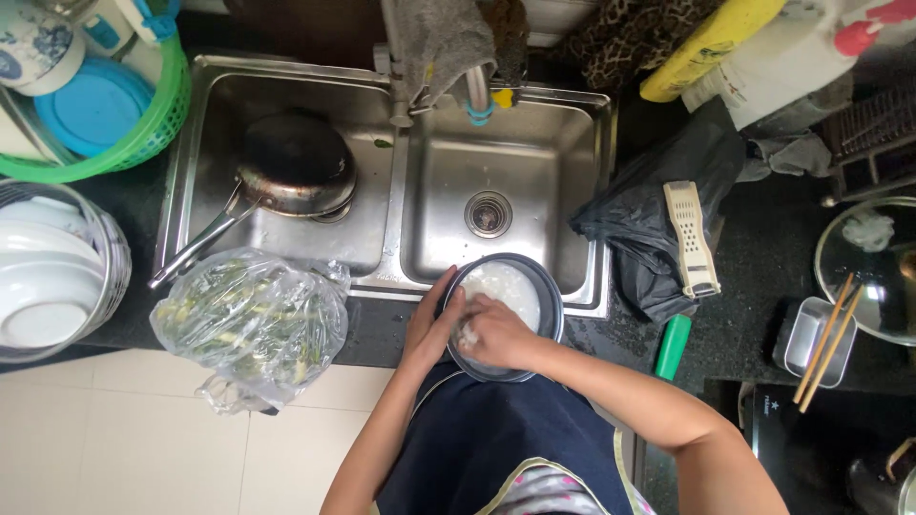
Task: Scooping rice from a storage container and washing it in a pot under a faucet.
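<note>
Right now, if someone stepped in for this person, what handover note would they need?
Left hand: steadies the outer rim of the pot, which sits at the front edge of the right sink basin.
Right hand: inside the pot, in the rice and cloudy water.
Done: rice is wet, water is milky.
Left: water not yet poured off.
Nearby: pan in the left basin, bag of greens on the counter.

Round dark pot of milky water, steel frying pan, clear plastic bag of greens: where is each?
Round dark pot [547,286], head view, right rim.
Steel frying pan [298,160], head view, upturned base.
Clear plastic bag of greens [250,319], head view, middle.
</note>
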